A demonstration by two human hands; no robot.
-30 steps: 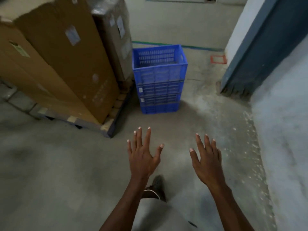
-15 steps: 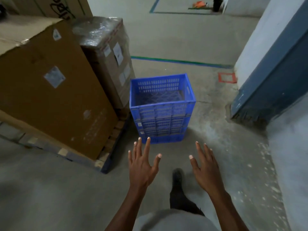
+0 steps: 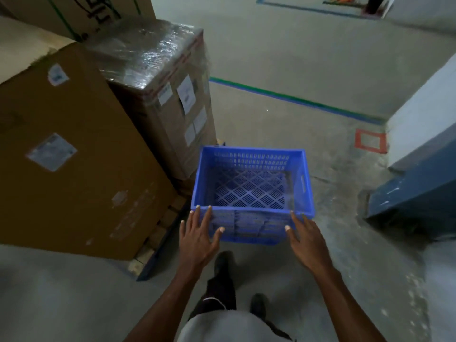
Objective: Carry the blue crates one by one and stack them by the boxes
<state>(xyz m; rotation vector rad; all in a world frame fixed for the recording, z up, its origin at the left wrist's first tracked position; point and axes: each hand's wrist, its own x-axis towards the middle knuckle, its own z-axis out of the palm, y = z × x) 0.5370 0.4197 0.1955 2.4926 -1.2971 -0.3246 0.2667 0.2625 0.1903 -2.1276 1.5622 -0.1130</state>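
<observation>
A stack of blue crates (image 3: 251, 183) stands on the concrete floor, right of the boxes. The top crate is empty and its lattice bottom shows. My left hand (image 3: 197, 239) is spread open at the near left corner of the top crate, fingertips at its rim. At the near right corner, my right hand (image 3: 307, 241) is open too, fingertips by the rim. Neither hand grips anything. A large brown cardboard box (image 3: 74, 164) and a plastic-wrapped box (image 3: 162, 95) sit on a pallet directly left of the crates.
The pallet's corner (image 3: 144, 264) juts out near my left foot. A blue and white wall or column (image 3: 419, 174) rises at the right. A green floor line (image 3: 296, 98) and a red square mark (image 3: 370, 141) lie beyond the crates.
I have walked up to the crate stack, so it now lies right in front. Both open hands have reached forward to the near rim of the top crate.
</observation>
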